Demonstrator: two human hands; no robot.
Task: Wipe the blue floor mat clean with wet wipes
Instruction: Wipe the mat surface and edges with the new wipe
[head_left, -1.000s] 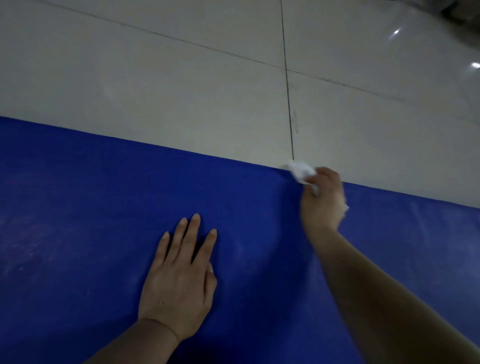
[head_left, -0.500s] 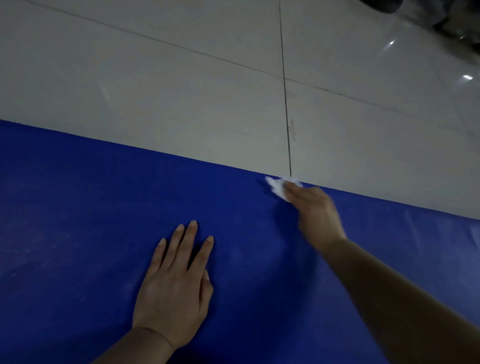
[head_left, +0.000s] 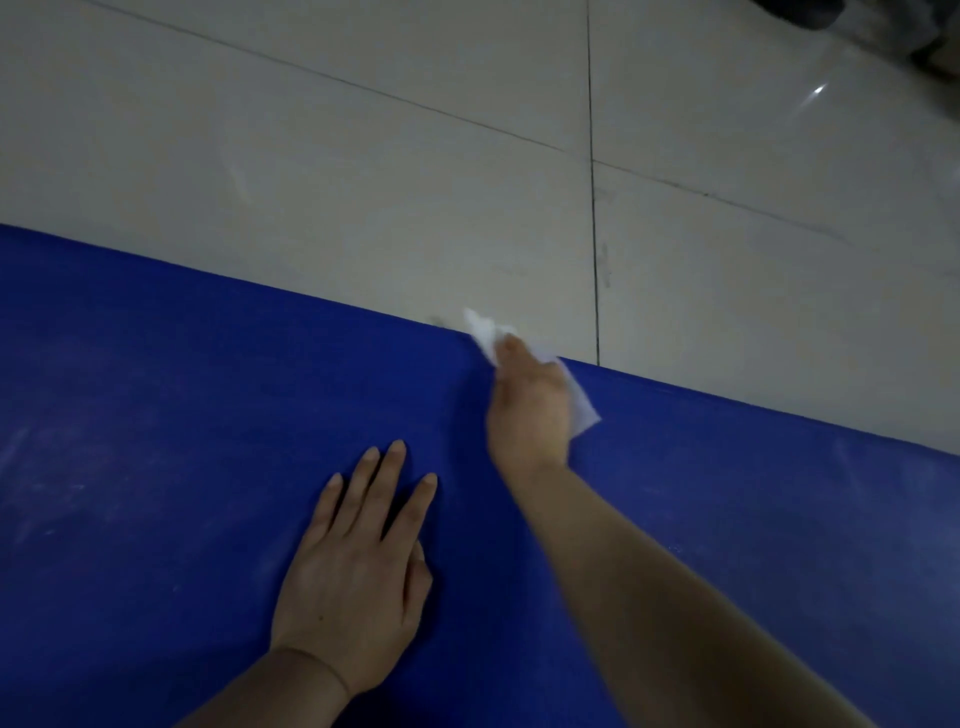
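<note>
Blue mat (head_left: 156, 415) still looks dusty left of the flat, resting left hand (head_left: 353, 587), while the right hand (head_left: 527, 410) grips a wipe (head_left: 483, 330) at its far edge.

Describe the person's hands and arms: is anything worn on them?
Both are bare. The left hand and right hand have no gloves, and no rings or watch show. Both forearms are uncovered as far as the frame's edge, with no sleeve in view. The nails look short and unpainted.
</note>
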